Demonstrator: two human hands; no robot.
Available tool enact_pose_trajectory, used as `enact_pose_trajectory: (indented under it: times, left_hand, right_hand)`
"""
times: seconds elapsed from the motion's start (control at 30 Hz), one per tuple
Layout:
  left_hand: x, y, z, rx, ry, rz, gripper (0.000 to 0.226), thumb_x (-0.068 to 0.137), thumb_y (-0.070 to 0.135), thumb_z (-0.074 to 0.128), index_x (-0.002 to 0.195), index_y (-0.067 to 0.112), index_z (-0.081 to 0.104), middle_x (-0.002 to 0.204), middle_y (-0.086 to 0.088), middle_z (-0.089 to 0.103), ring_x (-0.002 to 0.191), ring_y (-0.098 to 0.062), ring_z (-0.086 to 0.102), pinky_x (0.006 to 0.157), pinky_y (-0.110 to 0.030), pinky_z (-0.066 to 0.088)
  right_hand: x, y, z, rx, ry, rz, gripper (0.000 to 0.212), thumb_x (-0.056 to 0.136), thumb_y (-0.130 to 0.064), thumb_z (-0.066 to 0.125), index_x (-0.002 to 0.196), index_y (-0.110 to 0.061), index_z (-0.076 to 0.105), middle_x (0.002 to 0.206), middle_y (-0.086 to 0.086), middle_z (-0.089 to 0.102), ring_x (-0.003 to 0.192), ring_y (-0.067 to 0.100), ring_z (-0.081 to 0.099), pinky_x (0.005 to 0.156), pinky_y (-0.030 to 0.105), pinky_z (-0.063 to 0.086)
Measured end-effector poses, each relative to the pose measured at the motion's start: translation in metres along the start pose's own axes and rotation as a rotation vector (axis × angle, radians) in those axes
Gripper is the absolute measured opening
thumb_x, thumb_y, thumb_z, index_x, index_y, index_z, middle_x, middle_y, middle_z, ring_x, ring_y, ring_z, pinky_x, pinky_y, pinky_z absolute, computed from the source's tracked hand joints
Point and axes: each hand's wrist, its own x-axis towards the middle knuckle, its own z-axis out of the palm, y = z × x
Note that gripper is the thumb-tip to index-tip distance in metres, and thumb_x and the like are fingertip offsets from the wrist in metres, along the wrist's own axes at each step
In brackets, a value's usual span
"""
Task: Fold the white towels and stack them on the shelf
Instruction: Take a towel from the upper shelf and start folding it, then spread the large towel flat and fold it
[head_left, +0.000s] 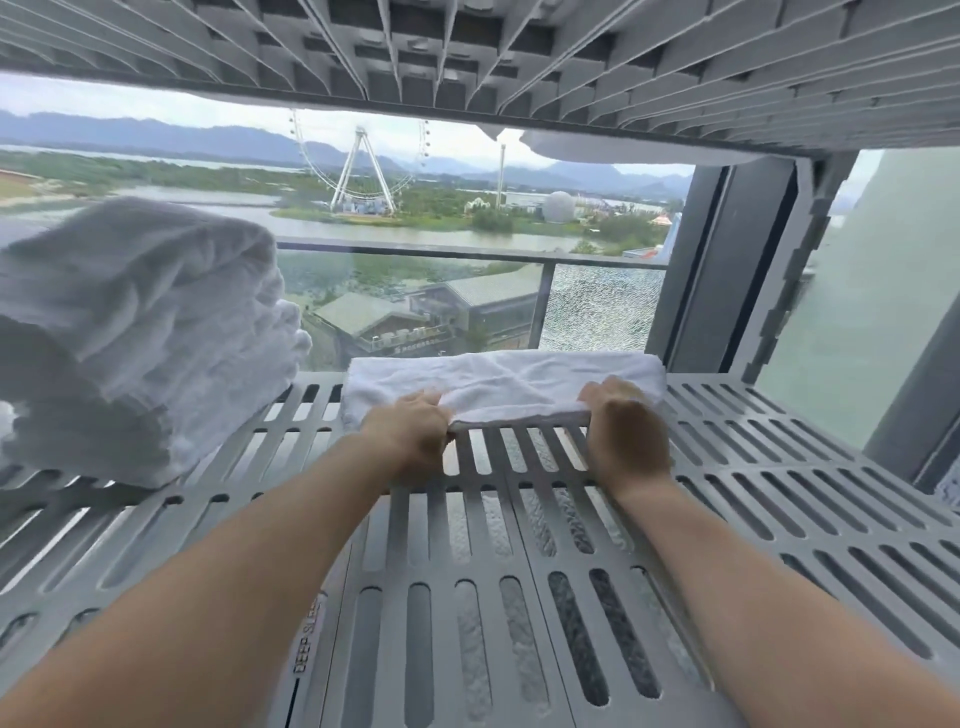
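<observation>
A folded white towel (498, 382) lies flat at the back of the grey slotted shelf (779, 483). My left hand (410, 434) grips its near edge on the left side. My right hand (626, 431) grips the same edge on the right side. Both arms reach forward over the shelf. A stack of folded white towels (140, 332) stands at the left end of the same shelf, apart from the towel in my hands.
Another slotted shelf (467, 47) hangs close overhead, with white cloth (623, 148) showing at its far edge. Behind the shelves is a window with a balcony rail (467, 249). A dark window frame (727, 265) rises at the right.
</observation>
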Motion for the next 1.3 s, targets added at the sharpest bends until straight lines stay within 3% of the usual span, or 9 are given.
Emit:
enact_pose_trajectory:
  times: [0.27,0.37,0.5,0.6,0.73,0.87,0.97,1.2,1.3]
  left_hand:
    - [-0.096,0.009,-0.025,0.039,0.042,-0.151,0.020,0.102,0.017,0.037,0.119,0.019,0.047,0.136,-0.005,0.055,0.120,-0.029,0.055,0.087,-0.041,0.047]
    - [-0.130,0.037,-0.026,0.119,-0.007,-0.169,0.032,0.098,0.013,0.037,0.129,0.016,0.045,0.142,-0.008,0.050,0.129,-0.029,0.048,0.098,-0.042,0.044]
    - [-0.169,0.071,-0.017,0.110,-0.047,-0.153,0.037,0.095,0.008,0.034,0.127,0.017,0.050,0.144,-0.008,0.051,0.131,-0.030,0.048,0.105,-0.045,0.043]
    - [-0.200,0.096,-0.018,0.137,0.203,-0.185,0.051,0.095,0.004,0.028,0.143,0.015,0.043,0.137,-0.013,0.056,0.120,-0.034,0.057,0.092,-0.044,0.049]
    - [-0.237,0.120,-0.017,0.319,0.526,-0.176,0.038,0.085,0.001,0.037,0.116,0.008,0.059,0.111,-0.016,0.060,0.100,-0.035,0.061,0.072,-0.043,0.054]
    - [-0.252,0.123,-0.022,0.269,0.407,-0.246,0.026,0.091,0.005,0.046,0.109,0.020,0.059,0.100,-0.005,0.066,0.086,-0.028,0.066,0.069,-0.039,0.056]
    - [-0.256,0.125,-0.027,0.314,0.277,-0.200,0.034,0.088,0.004,0.044,0.109,0.025,0.062,0.098,-0.002,0.070,0.089,-0.029,0.069,0.073,-0.037,0.056]
    - [-0.274,0.114,-0.043,0.398,0.358,-0.363,0.027,0.080,-0.006,0.051,0.093,0.015,0.064,0.085,-0.002,0.065,0.076,-0.026,0.065,0.057,-0.032,0.042]
    - [-0.274,0.109,-0.040,0.369,0.227,-0.350,0.031,0.083,-0.005,0.048,0.098,0.016,0.064,0.095,-0.004,0.067,0.084,-0.026,0.065,0.068,-0.034,0.052]
  right_hand:
    - [-0.047,0.029,-0.052,0.065,0.037,0.081,0.030,0.092,0.000,0.046,0.102,-0.008,0.074,0.101,0.015,0.068,0.091,0.032,0.063,0.084,0.041,0.053]
    - [-0.078,0.036,-0.076,0.197,0.056,0.094,0.028,0.092,0.007,0.045,0.102,-0.005,0.068,0.097,0.017,0.065,0.084,0.033,0.064,0.073,0.041,0.056]
    - [-0.125,0.062,-0.092,0.113,-0.160,0.089,0.028,0.093,0.004,0.042,0.095,-0.010,0.067,0.089,0.015,0.068,0.082,0.033,0.068,0.068,0.039,0.056]
    - [-0.151,0.068,-0.110,0.076,-0.169,0.082,0.031,0.090,0.005,0.042,0.090,-0.009,0.069,0.092,0.014,0.068,0.085,0.032,0.066,0.069,0.036,0.052]
    - [-0.172,0.071,-0.138,-0.112,-0.089,0.031,0.028,0.085,0.005,0.051,0.081,-0.011,0.073,0.099,0.014,0.066,0.088,0.032,0.061,0.077,0.039,0.050]
    - [-0.182,0.083,-0.146,-0.067,-0.153,0.063,0.034,0.083,0.006,0.047,0.091,-0.018,0.071,0.086,0.007,0.069,0.083,0.028,0.061,0.073,0.034,0.035]
    - [-0.187,0.082,-0.150,-0.010,-0.161,0.101,0.031,0.085,0.007,0.048,0.091,-0.016,0.069,0.086,0.009,0.071,0.078,0.029,0.064,0.071,0.033,0.042]
    - [-0.202,0.085,-0.152,0.037,-0.183,0.174,0.029,0.087,0.008,0.049,0.093,-0.011,0.070,0.085,0.011,0.069,0.078,0.031,0.065,0.059,0.029,0.041]
    - [-0.204,0.084,-0.152,0.059,-0.197,0.142,0.024,0.086,0.004,0.053,0.089,-0.011,0.071,0.088,0.010,0.068,0.080,0.030,0.063,0.061,0.029,0.045]
